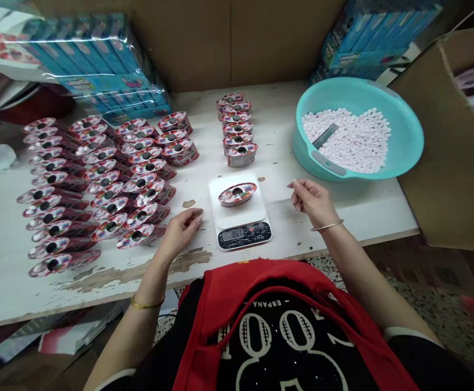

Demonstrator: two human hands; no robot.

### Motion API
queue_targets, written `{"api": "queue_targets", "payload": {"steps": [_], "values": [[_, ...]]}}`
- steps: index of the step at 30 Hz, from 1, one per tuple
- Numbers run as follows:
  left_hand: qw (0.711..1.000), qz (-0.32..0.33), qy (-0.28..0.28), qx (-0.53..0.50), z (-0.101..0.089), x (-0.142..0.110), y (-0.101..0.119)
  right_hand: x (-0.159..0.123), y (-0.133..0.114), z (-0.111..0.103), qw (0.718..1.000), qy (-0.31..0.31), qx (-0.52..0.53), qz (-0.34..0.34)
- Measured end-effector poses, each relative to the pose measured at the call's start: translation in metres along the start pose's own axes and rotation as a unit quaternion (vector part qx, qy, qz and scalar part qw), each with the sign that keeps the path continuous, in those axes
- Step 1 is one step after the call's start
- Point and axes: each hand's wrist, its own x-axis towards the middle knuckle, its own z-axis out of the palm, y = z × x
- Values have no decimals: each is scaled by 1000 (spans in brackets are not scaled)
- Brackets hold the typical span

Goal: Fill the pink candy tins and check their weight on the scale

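Note:
A white digital scale (241, 214) lies on the table in front of me, its display lit. On its platform stands a small oval candy box (237, 202), red and white, with a dark round hole in its top. My left hand (183, 231) rests on the table left of the scale, fingers loosely curled together, nothing visible in them. To the right of the scale my right hand (312, 201) is held with thumb and fingertips pinched; whatever they hold, if anything, is too small to make out. Past it stands a turquoise basin (403, 141) of small white candies (353, 136) with a scoop (325, 136) in them.
Many similar oval boxes (106, 182) stand in rows on the left, and a short row (238, 130) stands behind the scale. Wrapped blue packs (98, 70) are stacked at the back left, with more blue packs (367, 38) at the back right. A cardboard carton (436, 152) borders the right side.

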Motion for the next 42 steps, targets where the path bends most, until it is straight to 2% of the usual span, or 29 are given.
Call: {"api": "queue_targets", "payload": {"steps": [2, 4, 6, 8, 10, 13, 15, 18, 25, 29, 37, 42], "values": [[1000, 13, 2, 14, -3, 0, 4, -2, 22, -4, 999, 12, 8, 33], [998, 47, 41, 26, -6, -1, 16, -3, 39, -5, 998, 14, 12, 53], [988, 114, 94, 47, -7, 0, 35, -3, 48, -4, 998, 12, 16, 59], [970, 194, 123, 76, -4, 4, 57, -2, 51, -4, 998, 12, 20, 54], [953, 257, 112, 114, 3, 11, 77, -2, 52, -4, 999, 9, 19, 49], [935, 303, 65, 174, 16, 24, 91, -2, 51, -5, 999, 0, 18, 49], [927, 318, 42, 194, 20, 31, 92, -2, 52, -6, 998, -4, 23, 51], [926, 331, 43, 178, 16, 34, 90, -2, 53, -6, 998, -1, 34, 52], [937, 304, 133, 112, -11, 35, 95, -1, 52, -8, 997, 3, 52, 61], [937, 299, 149, 100, -14, 39, 94, -1, 51, -8, 997, 2, 55, 61], [937, 320, 105, 91, -8, 41, 100, -1, 53, -8, 997, 1, 51, 61], [940, 326, 46, 92, 8, 39, 100, -2, 52, -6, 996, -2, 48, 69]]}}
